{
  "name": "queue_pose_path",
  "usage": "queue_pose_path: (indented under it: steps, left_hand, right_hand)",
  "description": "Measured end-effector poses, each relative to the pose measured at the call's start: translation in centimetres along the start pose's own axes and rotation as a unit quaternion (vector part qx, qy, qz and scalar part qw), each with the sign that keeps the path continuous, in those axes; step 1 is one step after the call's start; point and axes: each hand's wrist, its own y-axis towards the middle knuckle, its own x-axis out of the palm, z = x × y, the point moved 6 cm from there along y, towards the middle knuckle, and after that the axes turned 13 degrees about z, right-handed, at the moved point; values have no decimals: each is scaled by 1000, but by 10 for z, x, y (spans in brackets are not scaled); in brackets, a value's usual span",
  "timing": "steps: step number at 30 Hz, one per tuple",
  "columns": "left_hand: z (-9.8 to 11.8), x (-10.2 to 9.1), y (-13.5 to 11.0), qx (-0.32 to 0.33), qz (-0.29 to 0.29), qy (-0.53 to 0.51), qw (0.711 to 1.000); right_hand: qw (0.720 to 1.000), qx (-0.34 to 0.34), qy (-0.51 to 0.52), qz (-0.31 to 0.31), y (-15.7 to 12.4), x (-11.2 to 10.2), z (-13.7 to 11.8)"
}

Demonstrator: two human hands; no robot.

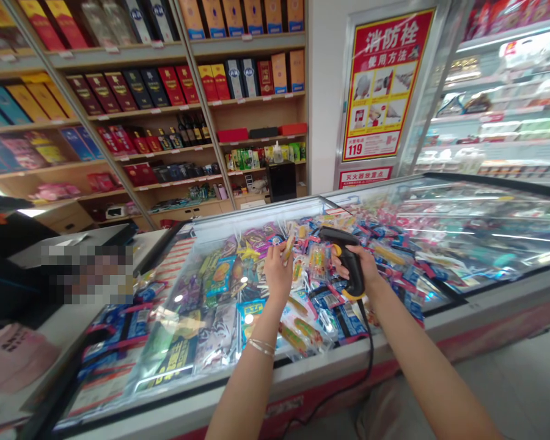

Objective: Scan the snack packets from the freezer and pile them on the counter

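Observation:
My right hand point(364, 272) is closed around the grip of a black and yellow barcode scanner point(346, 256), whose head points left over the open chest freezer point(348, 360). A black cable hangs from its handle down the freezer front. My left hand point(277, 269) pinches a small yellow wrapped ice pop point(288, 244) and holds it up in front of the scanner head. A thin bracelet sits on my left forearm. Both hands hover above a heap of colourful wrapped ice creams point(256, 305) inside the freezer.
Sliding glass lids point(462, 226) cover the freezer's right and left parts. Wooden shelves point(165, 104) with boxed bottles line the back wall. A red fire-hydrant poster point(382, 85) hangs beside a lit refrigerated display point(508, 98). A counter with dark equipment stands at left.

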Motion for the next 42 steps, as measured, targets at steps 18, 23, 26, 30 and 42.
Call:
queue_pose_path:
  steps: [18,23,26,30,42]
  left_hand:
    - [-146,-293,99,-186,176,290,922]
    - [-184,-331,81,-219,167,332,902]
    - [-195,-333,67,-238,144,350,895]
    - [-197,-333,59,-198,146,440,864]
    - [-218,-307,44,-108,-29,480,870]
  right_hand:
    - [978,106,120,-136,3,208,84]
    - [958,193,150,-150,11,279,173]
    - [955,225,134,-142,13,296,216]
    - [952,253,96,-141,14,294,258]
    - [949,267,97,-140,14,280,279]
